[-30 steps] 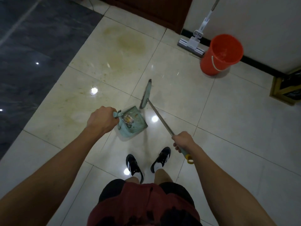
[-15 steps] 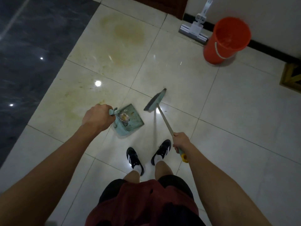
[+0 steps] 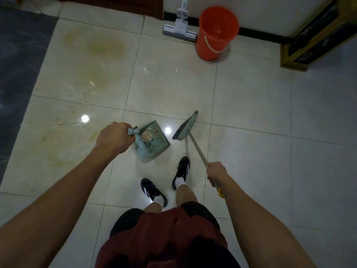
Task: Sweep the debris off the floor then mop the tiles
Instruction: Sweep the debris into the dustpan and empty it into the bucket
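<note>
My left hand (image 3: 113,138) grips the handle of a teal dustpan (image 3: 154,144), held just above the cream tiles. A clump of crumpled debris (image 3: 146,136) lies in the pan by its comb teeth. My right hand (image 3: 216,174) grips the long handle of a broom (image 3: 186,126), whose teal head is lifted and tilted to the right of the dustpan. A white flat mop (image 3: 179,30) leans on the far wall beside an orange bucket (image 3: 215,32). Yellowish stains (image 3: 104,47) mark the tiles at the upper left.
My two feet in black shoes (image 3: 181,170) stand just behind the dustpan. A dark grey floor strip (image 3: 19,64) runs along the left. A gold-framed dark cabinet (image 3: 316,37) stands at the upper right, a brown door (image 3: 116,1) at the top.
The broom head lifted off the floor in front of the dustpan and swung right. The view moved forward and turned, so the mop and bucket sit nearer the middle.
</note>
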{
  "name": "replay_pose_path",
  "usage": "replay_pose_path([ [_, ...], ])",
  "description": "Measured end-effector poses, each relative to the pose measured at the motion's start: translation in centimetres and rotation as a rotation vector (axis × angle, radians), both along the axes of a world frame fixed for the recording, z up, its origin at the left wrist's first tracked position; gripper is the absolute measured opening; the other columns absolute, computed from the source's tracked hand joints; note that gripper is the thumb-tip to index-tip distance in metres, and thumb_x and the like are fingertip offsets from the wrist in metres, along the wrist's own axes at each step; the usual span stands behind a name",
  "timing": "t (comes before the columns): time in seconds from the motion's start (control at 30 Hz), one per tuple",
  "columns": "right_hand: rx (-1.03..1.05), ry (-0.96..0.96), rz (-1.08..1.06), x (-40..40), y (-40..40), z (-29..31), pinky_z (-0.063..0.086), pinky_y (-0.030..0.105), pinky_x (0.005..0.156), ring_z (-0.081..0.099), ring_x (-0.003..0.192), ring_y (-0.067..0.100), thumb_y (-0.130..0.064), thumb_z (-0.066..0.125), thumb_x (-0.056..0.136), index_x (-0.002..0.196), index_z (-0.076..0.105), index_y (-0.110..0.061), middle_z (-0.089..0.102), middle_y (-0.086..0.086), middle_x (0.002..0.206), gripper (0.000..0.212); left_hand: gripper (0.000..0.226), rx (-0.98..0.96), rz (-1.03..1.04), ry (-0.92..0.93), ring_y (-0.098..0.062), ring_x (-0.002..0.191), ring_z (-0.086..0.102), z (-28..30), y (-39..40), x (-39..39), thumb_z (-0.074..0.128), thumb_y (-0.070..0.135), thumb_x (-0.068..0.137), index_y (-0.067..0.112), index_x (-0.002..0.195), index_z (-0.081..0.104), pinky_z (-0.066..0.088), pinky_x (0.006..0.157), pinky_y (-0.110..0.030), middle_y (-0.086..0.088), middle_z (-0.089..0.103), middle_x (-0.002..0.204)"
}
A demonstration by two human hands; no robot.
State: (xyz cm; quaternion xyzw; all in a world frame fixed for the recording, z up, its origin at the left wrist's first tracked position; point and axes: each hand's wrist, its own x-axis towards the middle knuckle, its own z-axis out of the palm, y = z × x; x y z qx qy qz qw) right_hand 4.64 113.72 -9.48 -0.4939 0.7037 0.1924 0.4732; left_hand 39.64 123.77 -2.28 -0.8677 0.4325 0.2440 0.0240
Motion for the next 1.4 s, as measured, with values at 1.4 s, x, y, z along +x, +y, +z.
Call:
replay_pose_path([
  [1.4,-0.049,-0.017,0.065,-4.8,-2.2,-4.4,0.050,0.029,0.054,0.060,0.072,0.025,-0.002,0.045,0.091,0.108,0.064,0.004,0.064,0.015,0.093,0.026,0.010,0.046,-0.317,-0.076,-0.028,0.066,0.053,-2.1,-15.9,-3.5,0.066,0.031,0.086,0.026,0.093,0.071,0.042,0.061,-0.033,-0.002,0.053,0.073],
])
